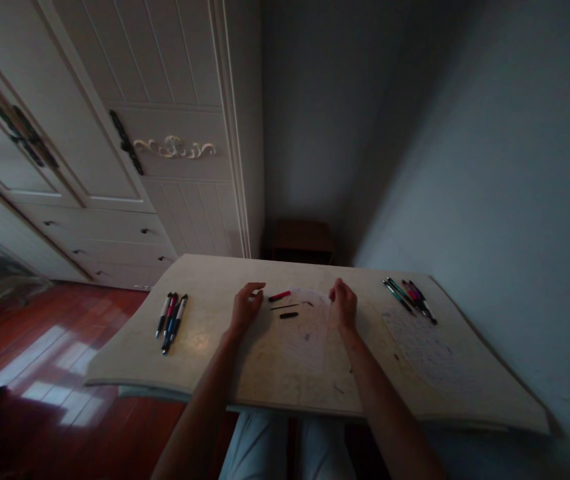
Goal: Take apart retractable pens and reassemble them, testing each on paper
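My left hand [247, 308] rests on the table left of some pen parts, its fingers loosely curved and apart, with nothing seen in them. Closest to it is a red pen barrel piece [279, 296] with a dark end. Below that lie a thin dark refill [283, 307], a black tube-like piece [289, 315] and a tiny part [307, 303] too small to name. On the right side of these, my right hand [343, 304] is closed, fingertips together; whatever it may hold is hidden. A scribbled sheet of paper [309, 350] lies between my hands.
Several pens [171, 322] lie together on the left of the pale table [209, 270]. More pens [411, 300] are at the back right, above a second written sheet [425, 350]. A white wardrobe [185, 207] stands behind on the left; a wall [495, 200] borders the right.
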Motion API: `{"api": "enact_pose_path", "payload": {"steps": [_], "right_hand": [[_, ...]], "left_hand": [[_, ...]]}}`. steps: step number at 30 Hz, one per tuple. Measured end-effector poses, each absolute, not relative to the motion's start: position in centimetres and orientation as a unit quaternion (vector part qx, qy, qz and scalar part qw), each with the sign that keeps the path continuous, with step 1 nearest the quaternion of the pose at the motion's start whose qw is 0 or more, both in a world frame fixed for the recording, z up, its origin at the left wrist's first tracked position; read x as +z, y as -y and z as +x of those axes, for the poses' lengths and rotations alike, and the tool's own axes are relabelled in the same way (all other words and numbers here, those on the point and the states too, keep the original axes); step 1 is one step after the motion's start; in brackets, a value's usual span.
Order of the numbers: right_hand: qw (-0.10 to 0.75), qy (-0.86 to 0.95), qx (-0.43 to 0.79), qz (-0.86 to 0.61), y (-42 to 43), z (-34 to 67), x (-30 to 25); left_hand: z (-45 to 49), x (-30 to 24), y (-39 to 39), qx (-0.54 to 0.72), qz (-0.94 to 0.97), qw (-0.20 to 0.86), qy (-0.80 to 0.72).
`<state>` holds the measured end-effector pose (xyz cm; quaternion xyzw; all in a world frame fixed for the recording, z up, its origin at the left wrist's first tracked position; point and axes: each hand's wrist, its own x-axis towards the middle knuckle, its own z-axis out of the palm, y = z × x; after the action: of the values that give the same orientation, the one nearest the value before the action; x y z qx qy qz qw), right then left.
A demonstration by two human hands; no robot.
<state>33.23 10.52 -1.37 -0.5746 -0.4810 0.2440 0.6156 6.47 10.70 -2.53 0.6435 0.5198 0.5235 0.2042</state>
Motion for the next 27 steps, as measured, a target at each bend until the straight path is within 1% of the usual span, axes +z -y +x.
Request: {"api": "enact_pose_path", "payload": {"steps": [2,5,11,17,24,27], "right_hand": [[0.651,0.401,0.255,-0.592,-10.6,33.6,-1.3],[0.681,0.324,0.279,-0.595,-10.9,34.2,-1.5],[0.724,0.282,0.291,-0.558,-11.5,34.6,-2.0],[0.748,0.233,0.310,-0.538,-11.6,34.5,-1.5],[0.728,0.302,0.320,-0.525,-11.1,33.8,-0.9],[0.702,0.345,0.315,-0.538,-10.6,33.4,-0.8]], "left_hand": [[6.1,-2.3,-10.7,0.554,0.588,0.220,-0.547],[5.7,-1.9,-10.6,0.564,0.530,0.239,-0.586],[5.7,-1.1,-10.4,0.565,0.493,0.218,-0.625],[5.7,-1.2,-10.6,0.556,0.502,0.213,-0.627],[6.4,-1.7,-10.1,0.507,0.580,0.230,-0.595],[6.8,-1.9,-9.9,0.481,0.644,0.203,-0.559]]}}
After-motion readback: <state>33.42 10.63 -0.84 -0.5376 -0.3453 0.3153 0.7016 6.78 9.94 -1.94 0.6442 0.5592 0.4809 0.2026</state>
